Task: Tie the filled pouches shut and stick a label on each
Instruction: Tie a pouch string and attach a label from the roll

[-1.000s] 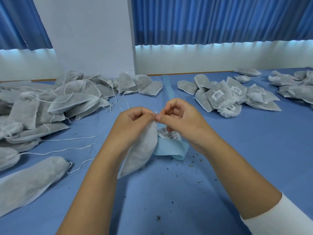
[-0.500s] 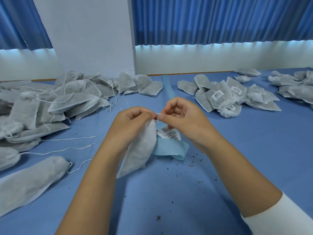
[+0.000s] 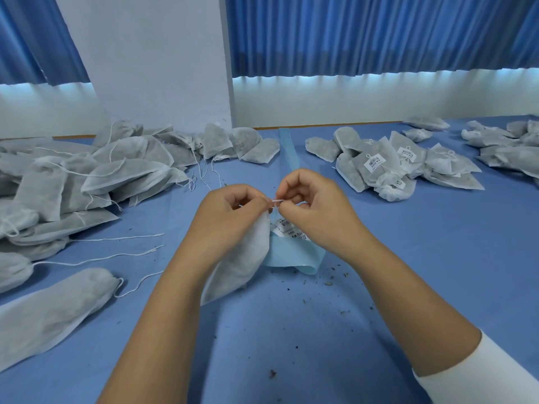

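A white non-woven pouch (image 3: 242, 258) hangs from my left hand (image 3: 230, 217), which pinches its gathered neck above the blue table. My right hand (image 3: 315, 211) pinches the pouch's thin white drawstring (image 3: 275, 201), stretched short between the two hands. Under my right hand lies a curled light-blue label backing strip (image 3: 291, 255) with white barcode labels (image 3: 287, 227) on it. The strip's tail (image 3: 287, 150) runs away toward the wall.
A big heap of untied pouches (image 3: 87, 176) with loose strings fills the left; one long pouch (image 3: 49, 310) lies near the front left. Tied, labelled pouches (image 3: 388, 167) pile at the right, more at far right (image 3: 513, 147). Dark crumbs (image 3: 329, 284) dot the table.
My hands have drawn slightly apart, so a short length of string now shows between them. The pouch has stayed hanging from my left hand.
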A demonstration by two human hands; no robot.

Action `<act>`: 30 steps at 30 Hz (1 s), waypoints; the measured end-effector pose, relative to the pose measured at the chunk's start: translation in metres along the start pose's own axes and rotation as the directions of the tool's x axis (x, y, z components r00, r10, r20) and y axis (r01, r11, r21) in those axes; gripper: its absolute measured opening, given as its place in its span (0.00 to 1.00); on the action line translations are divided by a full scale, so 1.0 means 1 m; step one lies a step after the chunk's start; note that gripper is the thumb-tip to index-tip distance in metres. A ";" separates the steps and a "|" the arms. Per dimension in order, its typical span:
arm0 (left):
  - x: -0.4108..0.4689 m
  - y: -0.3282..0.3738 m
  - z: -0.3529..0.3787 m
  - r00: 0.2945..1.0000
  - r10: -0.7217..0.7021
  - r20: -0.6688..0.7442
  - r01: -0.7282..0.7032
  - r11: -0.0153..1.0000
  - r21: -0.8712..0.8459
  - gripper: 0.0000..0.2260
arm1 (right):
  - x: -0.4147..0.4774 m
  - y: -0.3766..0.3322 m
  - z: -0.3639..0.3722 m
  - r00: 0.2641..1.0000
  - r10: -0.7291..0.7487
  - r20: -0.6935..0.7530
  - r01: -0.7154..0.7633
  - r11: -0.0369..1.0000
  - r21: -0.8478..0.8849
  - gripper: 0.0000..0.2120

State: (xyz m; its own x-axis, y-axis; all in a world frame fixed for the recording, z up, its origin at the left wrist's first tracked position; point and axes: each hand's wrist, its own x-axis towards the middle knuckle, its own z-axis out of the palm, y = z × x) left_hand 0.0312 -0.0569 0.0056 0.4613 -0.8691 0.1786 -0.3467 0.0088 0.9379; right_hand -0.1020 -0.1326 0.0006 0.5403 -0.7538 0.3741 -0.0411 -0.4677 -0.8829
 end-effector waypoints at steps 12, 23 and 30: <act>-0.002 0.003 -0.003 0.996 -0.056 0.066 0.068 0.979 -0.194 0.08 | 0.002 -0.003 -0.007 0.968 0.211 0.136 -0.250 0.838 0.486 0.12; -0.003 0.003 -0.004 0.993 -0.046 0.113 0.080 0.944 -0.321 0.05 | 0.001 -0.002 -0.004 0.977 0.205 0.066 -0.214 0.889 0.404 0.08; -0.002 0.001 -0.006 0.991 -0.126 0.041 0.132 0.913 -0.385 0.04 | -0.001 -0.002 -0.001 0.996 0.093 -0.010 -0.087 0.957 0.277 0.07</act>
State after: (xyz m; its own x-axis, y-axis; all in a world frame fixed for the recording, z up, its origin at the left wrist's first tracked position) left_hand 0.0349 -0.0527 0.0081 0.4673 -0.8829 0.0466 0.0590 0.0837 0.9947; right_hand -0.1035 -0.1313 0.0027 0.5258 -0.7985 0.2932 0.1463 -0.2547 -0.9559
